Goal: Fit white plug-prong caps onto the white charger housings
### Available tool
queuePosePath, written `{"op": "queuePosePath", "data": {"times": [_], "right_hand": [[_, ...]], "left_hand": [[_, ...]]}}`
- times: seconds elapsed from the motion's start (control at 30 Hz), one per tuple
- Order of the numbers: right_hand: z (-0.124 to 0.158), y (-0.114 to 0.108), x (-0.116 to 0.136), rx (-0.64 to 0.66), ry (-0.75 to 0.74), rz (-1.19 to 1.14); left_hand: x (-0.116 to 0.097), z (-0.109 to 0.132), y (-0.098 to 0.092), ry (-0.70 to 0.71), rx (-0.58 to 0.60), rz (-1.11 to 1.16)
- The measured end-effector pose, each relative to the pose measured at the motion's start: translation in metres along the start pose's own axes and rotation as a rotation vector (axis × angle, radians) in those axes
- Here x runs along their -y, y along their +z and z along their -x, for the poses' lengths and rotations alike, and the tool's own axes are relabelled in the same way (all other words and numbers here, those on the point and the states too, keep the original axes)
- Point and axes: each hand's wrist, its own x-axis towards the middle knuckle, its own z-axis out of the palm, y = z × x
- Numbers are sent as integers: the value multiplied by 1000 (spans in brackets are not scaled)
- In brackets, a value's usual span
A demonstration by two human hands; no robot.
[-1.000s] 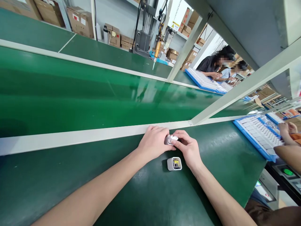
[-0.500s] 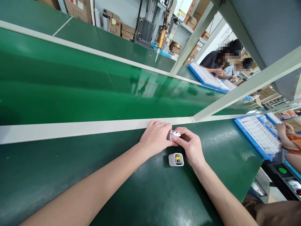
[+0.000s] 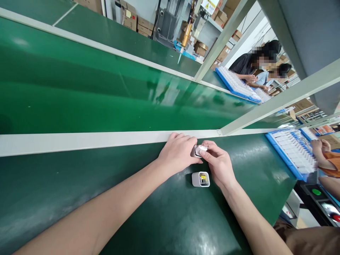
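My left hand [image 3: 177, 154] is closed around a small white charger housing [image 3: 195, 152], most of it hidden by the fingers. Pinched in my right hand [image 3: 221, 164] is a white plug cap [image 3: 202, 148] with metal prongs pointing right. The cap sits at the open end of the housing; whether it is seated there I cannot tell. Just below both hands, a second white charger housing [image 3: 197, 180] lies on its side on the green table [image 3: 159, 219]. Its open end faces right and shows a yellow component inside.
Beyond a pale rail [image 3: 79, 142] runs a green conveyor belt [image 3: 92, 106]. A slanting metal post [image 3: 265, 102] rises from the rail. Blue trays [image 3: 289, 159] of white parts stand at the right, near a co-worker's hands [image 3: 320, 145]. A control box with a green button [image 3: 316, 192] sits lower right.
The plug cap has tilted a little in my right hand, its prongs now showing more clearly. Both hands stay together; the view has shifted slightly. The loose housing still lies on the table.
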Motion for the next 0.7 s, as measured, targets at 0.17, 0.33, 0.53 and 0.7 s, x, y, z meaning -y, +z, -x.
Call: {"op": "queuePosePath", "data": {"times": [0.17,0.33,0.53,0.7], "right_hand": [[0,0,0,9,-10,50],[1,-2,0,19,0,19],[0,-6,5,23,-113,234],[0,-9,25,51,-263,572]], "left_hand": [[0,-1,1,-6,0,12],[0,0,2,6,-8,2],[1,-1,2,6,-3,2],[0,-1,2,17,-4,4]]}}
